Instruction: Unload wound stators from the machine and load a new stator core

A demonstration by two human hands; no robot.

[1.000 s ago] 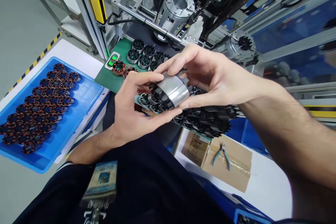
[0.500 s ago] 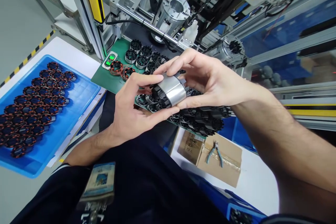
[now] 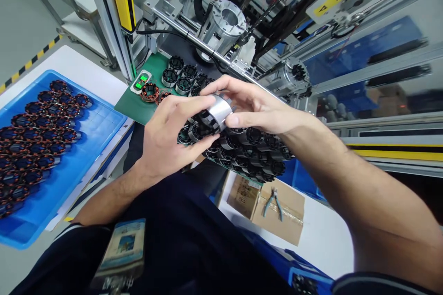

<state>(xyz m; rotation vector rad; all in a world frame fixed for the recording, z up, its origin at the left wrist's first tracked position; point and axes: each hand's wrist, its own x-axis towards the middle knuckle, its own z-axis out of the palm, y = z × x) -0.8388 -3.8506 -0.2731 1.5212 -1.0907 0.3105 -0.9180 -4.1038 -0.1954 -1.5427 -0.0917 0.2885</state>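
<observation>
While both hands grip it, the silver stator core (image 3: 217,111) is held above the green mat (image 3: 138,103) on the tabletop. Left hand (image 3: 166,140) is clamped on its near side, thumb below; right hand (image 3: 258,108) is clamped on its far side, fingers over the top. Unwound stator cores (image 3: 252,152) lie directly beneath. A blue tray (image 3: 93,133) of copper-wound stators (image 3: 38,133) sits well apart at left.

One head-worn camera looks steeply down, close over the workbench (image 3: 138,103), edges apparently blurred.
</observation>
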